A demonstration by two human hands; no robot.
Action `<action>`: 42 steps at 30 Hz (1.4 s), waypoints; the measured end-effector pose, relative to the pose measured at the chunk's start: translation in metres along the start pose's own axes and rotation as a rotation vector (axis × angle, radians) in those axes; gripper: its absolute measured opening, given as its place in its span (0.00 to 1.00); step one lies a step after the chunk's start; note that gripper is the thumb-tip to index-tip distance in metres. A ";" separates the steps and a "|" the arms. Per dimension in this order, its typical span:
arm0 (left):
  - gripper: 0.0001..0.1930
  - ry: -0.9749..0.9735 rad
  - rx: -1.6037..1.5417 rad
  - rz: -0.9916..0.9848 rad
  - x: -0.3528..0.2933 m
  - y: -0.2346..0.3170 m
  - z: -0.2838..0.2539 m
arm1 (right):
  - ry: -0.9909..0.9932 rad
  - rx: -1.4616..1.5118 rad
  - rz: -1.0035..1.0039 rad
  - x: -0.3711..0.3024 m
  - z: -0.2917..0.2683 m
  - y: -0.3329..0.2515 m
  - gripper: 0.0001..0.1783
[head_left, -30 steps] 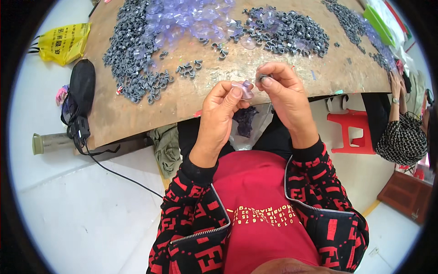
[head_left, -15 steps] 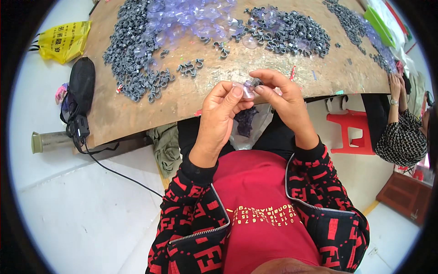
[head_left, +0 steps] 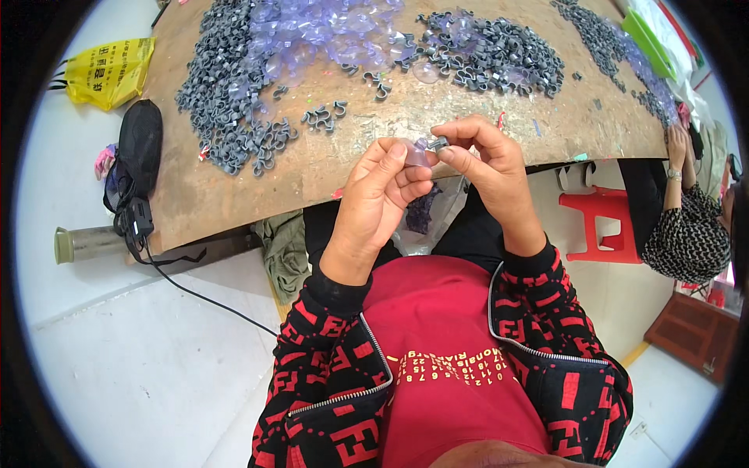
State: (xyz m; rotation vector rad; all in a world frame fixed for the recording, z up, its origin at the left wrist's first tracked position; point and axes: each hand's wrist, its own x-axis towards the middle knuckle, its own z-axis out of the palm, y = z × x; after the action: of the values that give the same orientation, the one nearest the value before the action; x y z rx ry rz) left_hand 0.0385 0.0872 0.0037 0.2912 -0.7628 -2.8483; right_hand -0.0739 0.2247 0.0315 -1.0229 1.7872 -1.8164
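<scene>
My left hand (head_left: 378, 191) pinches a clear purple-tinted suction cup (head_left: 417, 156) between thumb and fingers, just in front of the table's near edge. Between finger and thumb of my right hand (head_left: 488, 160) is a small grey plastic clip (head_left: 438, 145). The clip sits at the knob of the suction cup; whether it is fastened there I cannot tell. Beyond my hands lie a heap of grey clips (head_left: 222, 86) and a pile of clear suction cups (head_left: 320, 35). Another heap of grey pieces mixed with clear cups (head_left: 499, 58) lies farther right.
The wooden table (head_left: 374, 117) spans the far side. At left are a yellow bag (head_left: 109, 72) and a black pouch (head_left: 142, 140) with a cable. A clear plastic bag (head_left: 441, 214) hangs below the edge. Right are a red stool (head_left: 601, 222) and another person's patterned sleeve (head_left: 683, 242).
My right hand has shifted slightly right, and the grey clip shows more plainly beside the cup. My left hand has turned a little, tilting the suction cup.
</scene>
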 end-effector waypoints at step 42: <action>0.08 0.133 0.788 0.262 -0.012 -0.001 0.001 | -0.013 -0.195 -0.074 -0.004 0.008 0.001 0.12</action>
State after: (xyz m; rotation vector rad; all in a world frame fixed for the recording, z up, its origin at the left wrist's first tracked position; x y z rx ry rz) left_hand 0.0495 0.0916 0.0056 0.4314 -1.7133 -2.1399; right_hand -0.0655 0.2220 0.0294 -1.1850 1.9734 -1.6978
